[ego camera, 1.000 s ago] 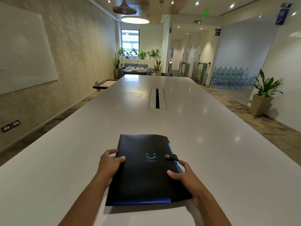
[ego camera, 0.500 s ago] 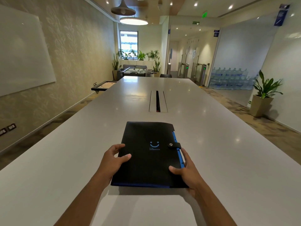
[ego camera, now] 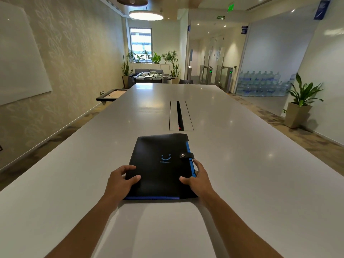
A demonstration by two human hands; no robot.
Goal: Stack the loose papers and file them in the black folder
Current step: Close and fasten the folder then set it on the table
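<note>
The black folder (ego camera: pixel 162 164) lies flat and closed on the long white table (ego camera: pixel 242 164), its snap strap fastened over the right edge where blue dividers show. A blue smile logo marks its cover. My left hand (ego camera: pixel 121 180) grips the folder's near left edge, thumb on the cover. My right hand (ego camera: pixel 198 180) grips the near right edge just below the strap, thumb on the cover. No loose papers are visible on the table.
A cable slot (ego camera: pixel 180 116) is set into the table just beyond the folder. A potted plant (ego camera: pixel 301 101) and stacked water bottles (ego camera: pixel 260 84) stand to the right. A whiteboard (ego camera: pixel 20 56) hangs on the left wall.
Both hands have slid the closed folder away from me along the table, toward the cable slot. Their grip on its near edges is unchanged.
</note>
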